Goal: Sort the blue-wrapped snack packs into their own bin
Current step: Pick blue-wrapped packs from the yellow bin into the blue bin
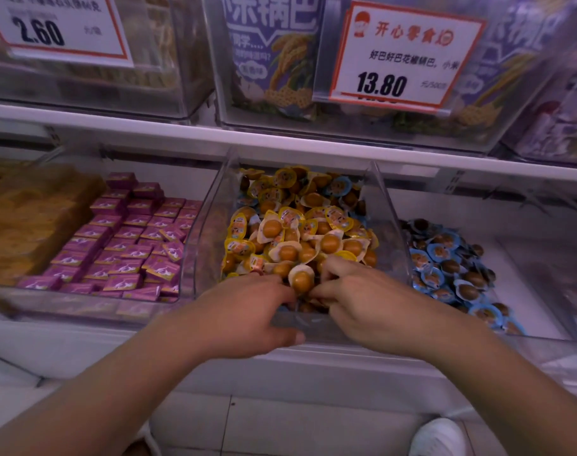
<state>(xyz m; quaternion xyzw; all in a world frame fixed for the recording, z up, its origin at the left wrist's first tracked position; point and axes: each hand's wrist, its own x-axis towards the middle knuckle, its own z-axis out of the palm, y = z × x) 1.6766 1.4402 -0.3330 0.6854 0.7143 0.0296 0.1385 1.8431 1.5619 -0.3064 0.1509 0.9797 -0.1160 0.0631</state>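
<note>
Middle clear bin (pixel 211 225), pulled forward off the shelf (pixel 313 149): mostly yellow-wrapped packs (pixel 300 238), heaped.

Stray blue-wrapped packs (pixel 339 185): a few visible at the far end of the middle bin, toward the right wall; one or two more peeking out along the left wall. All lying beyond both hands, deeper into the bin. No long axis to speak of; packs roundish and flat.

Blue packs' own bin (pixel 543 337): immediately right of the middle bin, holding a pile of blue-wrapped packs (pixel 445 264).

Left hand (pixel 247 311): at the near lip of the middle bin, fingers curled down among the front packs, thumb outside over the rim. Contents of grip hidden; cannot tell whether anything is held.

Right hand (pixel 363 301): beside the left, nearly touching it, fingertips dug into the same front heap. Grip likewise hidden.

Judgement: right hand nearer both the far-right strays and the destination bin; likely the better one for reaching forward and carrying rightward.

Left bin: pink boxed snacks (pixel 142 238).
</note>
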